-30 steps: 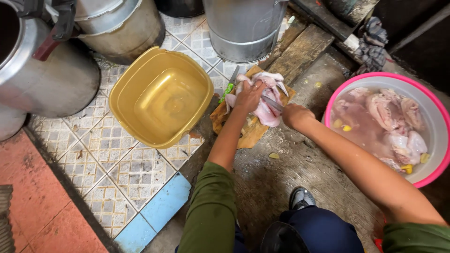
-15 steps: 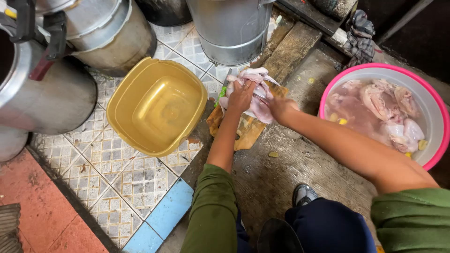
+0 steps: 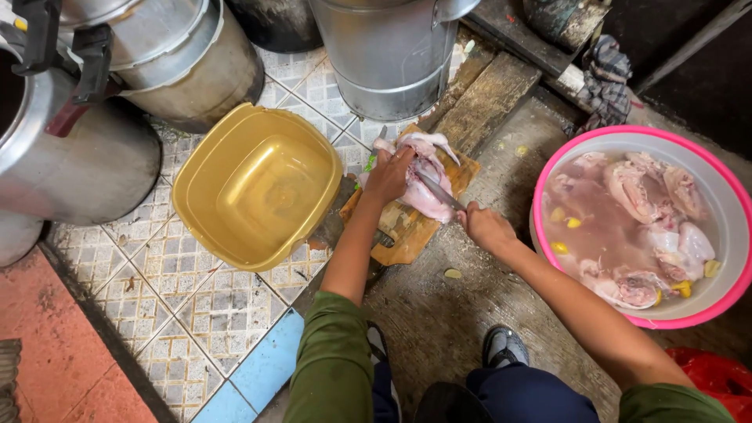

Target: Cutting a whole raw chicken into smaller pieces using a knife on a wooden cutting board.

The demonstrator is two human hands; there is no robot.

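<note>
A raw plucked chicken [image 3: 423, 188] lies on a wooden cutting board [image 3: 407, 231] set on the floor. My left hand [image 3: 389, 174] presses down on the chicken's left side and grips it. My right hand [image 3: 486, 227] holds a knife [image 3: 439, 190] whose blade lies across the chicken. Both of my sleeves are green. An empty yellow plastic basin [image 3: 254, 188] stands just left of the board.
A pink-rimmed basin [image 3: 736, 235] at the right holds more raw chicken pieces in cloudy water. Large metal pots [image 3: 74, 157] and a steel drum [image 3: 388, 55] stand at the back. Wooden planks [image 3: 489, 98] and a rag [image 3: 603, 78] lie behind the board. My shoe [image 3: 501, 345] is below.
The view has shifted slightly. My left hand stays on the chicken; my right hand has drawn back a little toward me with the knife still on the meat.
</note>
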